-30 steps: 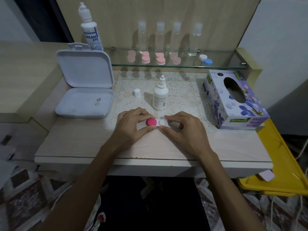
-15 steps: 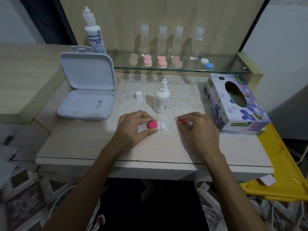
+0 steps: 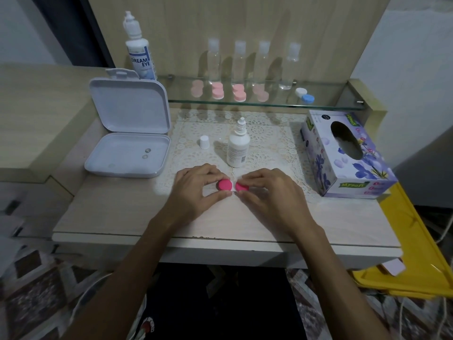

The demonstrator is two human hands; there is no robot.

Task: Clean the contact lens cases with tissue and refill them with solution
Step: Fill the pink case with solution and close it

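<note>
A contact lens case [image 3: 231, 186] with two pink caps lies on the desk [image 3: 117, 212] between the two hands, just in front of the uncapped solution bottle [image 3: 238, 148]. The left hand [image 3: 196, 190] pinches the left cap [image 3: 225, 185] between thumb and fingers. The right hand [image 3: 269, 192] pinches the right cap [image 3: 242, 187], its fingers curled over it.

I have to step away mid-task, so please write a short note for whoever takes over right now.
Left hand holds the lens case by its left pink cap. Right hand pinches the right pink cap over the other well; whether it is screwed tight cannot be told.
The small solution bottle stands uncapped behind the hands, its white cap left of it, the tissue box to the right.
Left to do: tighten the cap, then check the cases on the glass shelf.
</note>
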